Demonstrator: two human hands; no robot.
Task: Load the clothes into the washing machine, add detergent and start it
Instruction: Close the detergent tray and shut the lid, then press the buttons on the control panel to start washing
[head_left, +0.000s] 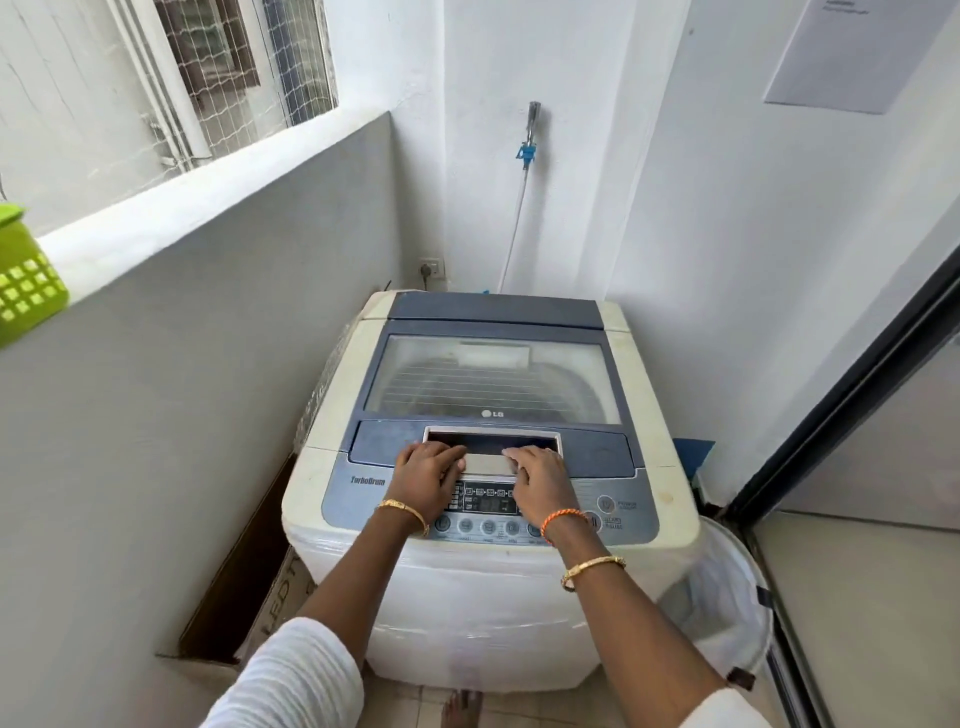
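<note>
A cream and blue top-loading washing machine (649, 395) stands in a narrow corner, its glass lid (493, 379) down. Both my hands rest on the silver lid handle (491, 448) at the lid's front edge. My left hand (428, 475) has its fingers hooked into the handle recess on the left. On the right, my right hand (540, 480) lies with fingers on the same handle. The control panel (488, 512) with buttons and a display sits just below my hands. No clothes or detergent are visible.
A grey half wall (182, 364) runs along the left with a green perforated basket (26, 280) on its ledge. A white mesh laundry hamper (727, 597) stands right of the machine beside a sliding door frame (831, 415). A tap and hose (527, 156) hang behind.
</note>
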